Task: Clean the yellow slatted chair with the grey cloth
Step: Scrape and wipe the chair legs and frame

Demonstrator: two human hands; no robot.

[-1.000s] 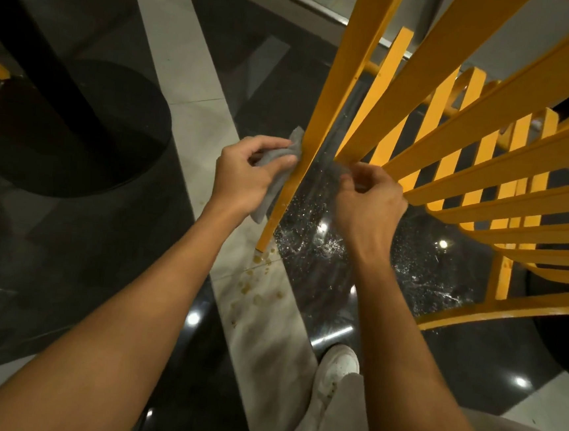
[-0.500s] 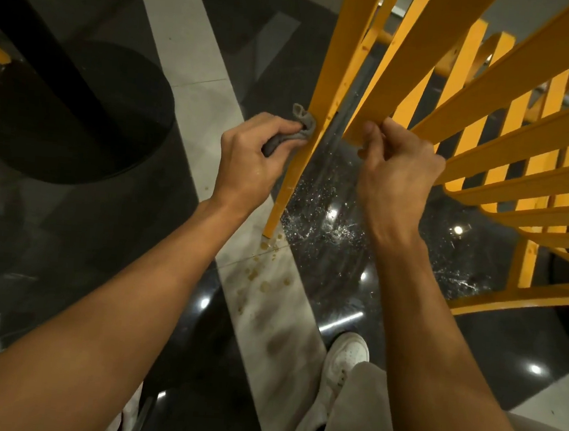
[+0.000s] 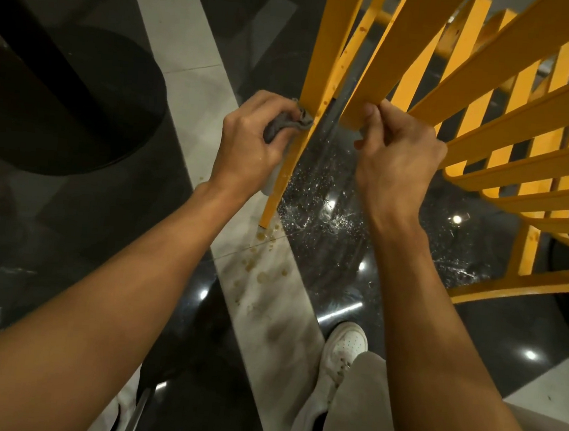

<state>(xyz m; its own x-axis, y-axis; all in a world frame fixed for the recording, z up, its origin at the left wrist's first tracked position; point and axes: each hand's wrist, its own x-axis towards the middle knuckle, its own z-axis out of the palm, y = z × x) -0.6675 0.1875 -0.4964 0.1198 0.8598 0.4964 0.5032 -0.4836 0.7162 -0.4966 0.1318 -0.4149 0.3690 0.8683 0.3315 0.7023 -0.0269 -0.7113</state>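
Note:
The yellow slatted chair (image 3: 466, 87) fills the upper right, seen from above, with one thin leg running down to the floor at centre. My left hand (image 3: 248, 143) is closed on the bunched grey cloth (image 3: 284, 126) and presses it against the left side of that leg. My right hand (image 3: 398, 156) pinches the lower end of the neighbouring yellow slat, with a bit of grey showing under its fingers. Brown spots dot the leg near the cloth.
A black round table base (image 3: 62, 99) with its post stands at the left. The floor is glossy black tile with a pale strip (image 3: 269, 300) carrying brown drip stains below the leg. My white shoe (image 3: 343, 351) and grey trouser leg are at the bottom.
Both hands have risen along the chair leg and slat. The cloth has gone from spread flat against the leg to bunched in my left hand.

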